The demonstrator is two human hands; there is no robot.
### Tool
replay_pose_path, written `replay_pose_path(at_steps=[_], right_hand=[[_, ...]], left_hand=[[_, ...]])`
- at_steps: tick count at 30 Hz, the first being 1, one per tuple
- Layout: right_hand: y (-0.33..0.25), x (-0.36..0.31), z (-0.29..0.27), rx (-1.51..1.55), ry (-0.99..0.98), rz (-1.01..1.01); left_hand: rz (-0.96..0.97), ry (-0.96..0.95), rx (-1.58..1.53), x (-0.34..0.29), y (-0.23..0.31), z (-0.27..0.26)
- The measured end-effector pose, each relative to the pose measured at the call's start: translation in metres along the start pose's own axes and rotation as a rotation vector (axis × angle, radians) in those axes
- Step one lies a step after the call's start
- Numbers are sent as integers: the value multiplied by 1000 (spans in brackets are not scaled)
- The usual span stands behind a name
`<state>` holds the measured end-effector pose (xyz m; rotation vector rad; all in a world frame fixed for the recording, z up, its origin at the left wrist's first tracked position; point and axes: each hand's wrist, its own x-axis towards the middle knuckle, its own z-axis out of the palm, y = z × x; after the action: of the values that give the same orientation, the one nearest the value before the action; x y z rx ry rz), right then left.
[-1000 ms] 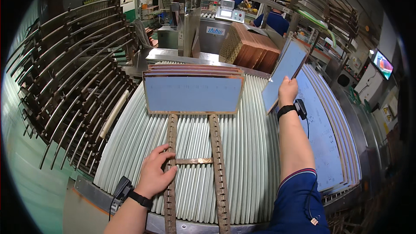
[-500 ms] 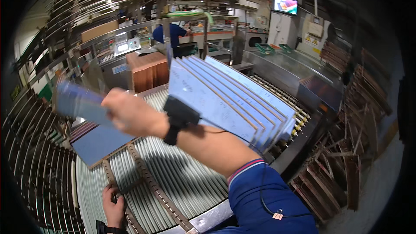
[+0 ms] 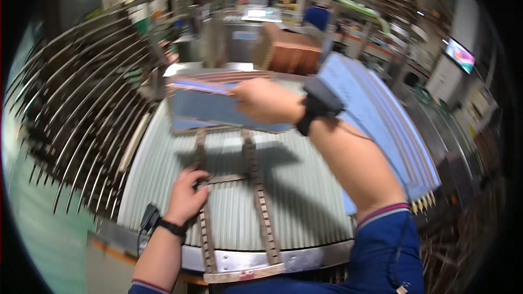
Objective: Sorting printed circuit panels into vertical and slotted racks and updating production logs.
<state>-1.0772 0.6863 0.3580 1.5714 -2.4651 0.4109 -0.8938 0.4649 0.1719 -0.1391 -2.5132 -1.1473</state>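
Note:
My right hand [image 3: 260,99] pinches the edge of a thin blue-grey panel [image 3: 204,104] above the far end of a slotted rack; motion blurs the panel. Behind and below it are other panels with reddish-brown edges, partly hidden by the held one. The rack, two notched brown rails [image 3: 256,185] joined by a crossbar, lies on pale rollers. My left hand [image 3: 187,195] is closed round its left rail near the crossbar. Beyond my right forearm, several light blue panels [image 3: 362,109] lean in an overlapping row.
The pale roller bed [image 3: 305,201] spreads under the rack, with a metal edge [image 3: 321,258] nearest me. A rack of curved metal rods [image 3: 81,120] stands at left. A reddish-brown stack [image 3: 294,51] sits at the back; a screen [image 3: 460,56] hangs at far right.
My view has swung left. The right hand has brought its panel from the left side to above the rack's far end. My left hand stays on the rail.

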Motion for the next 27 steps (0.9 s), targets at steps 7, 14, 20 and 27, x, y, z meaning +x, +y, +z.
replay_pose_path(at_steps=[7,14,20,27], right_hand=[[-14,41,11,-36,-184,24],[-17,73,14,-106,-320,34],[-22,98,20,-193,-382,8],[-11,114,32,-219,-393,-29]], left_hand=[[-87,22,-53,-6,8,-13],[-92,49,30,-6,8,-10],[-83,65,32,-8,7,-12],[-94,35,29,-5,11,-14]])
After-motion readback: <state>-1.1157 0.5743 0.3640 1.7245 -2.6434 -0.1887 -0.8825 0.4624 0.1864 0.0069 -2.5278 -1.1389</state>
